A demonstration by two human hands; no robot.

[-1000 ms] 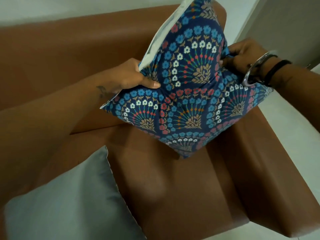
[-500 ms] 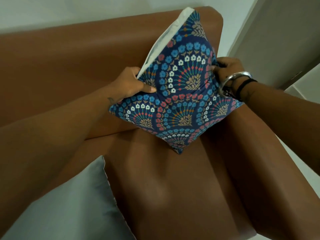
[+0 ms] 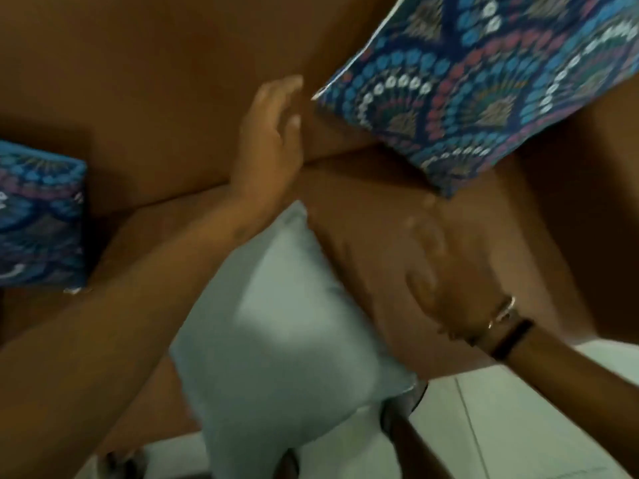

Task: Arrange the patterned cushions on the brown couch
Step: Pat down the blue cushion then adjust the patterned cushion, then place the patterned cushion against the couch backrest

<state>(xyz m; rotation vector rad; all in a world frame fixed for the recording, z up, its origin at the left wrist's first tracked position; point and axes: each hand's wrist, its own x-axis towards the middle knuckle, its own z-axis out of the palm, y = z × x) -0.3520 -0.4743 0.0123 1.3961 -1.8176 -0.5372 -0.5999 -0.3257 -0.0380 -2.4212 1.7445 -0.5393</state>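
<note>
Nearest to me, at the lower middle of the frame, I see a plain pale grey square cushion (image 3: 287, 326) lying on the front of the seat, one corner hanging over the white tiled floor (image 3: 501, 426). Just right of it my right hand (image 3: 435, 271) hovers over the seat of the brown leather couch (image 3: 155, 108), badly blurred; a metal bangle (image 3: 503, 311) and a black band (image 3: 511, 340) sit at its wrist. I cannot tell whether those fingers are spread or curled, though nothing seems to be in them. Further in, at the middle of the frame, my left hand (image 3: 269, 143) is raised before the backrest with fingers loosely spread, gripping nothing, near the cushion's corner but apart from it. That blue floral patterned cushion (image 3: 484, 88) stands on a corner in the upper right, leaning against the backrest. A second blue patterned cushion (image 3: 38, 216) sits at the left edge, against the backrest.
</note>
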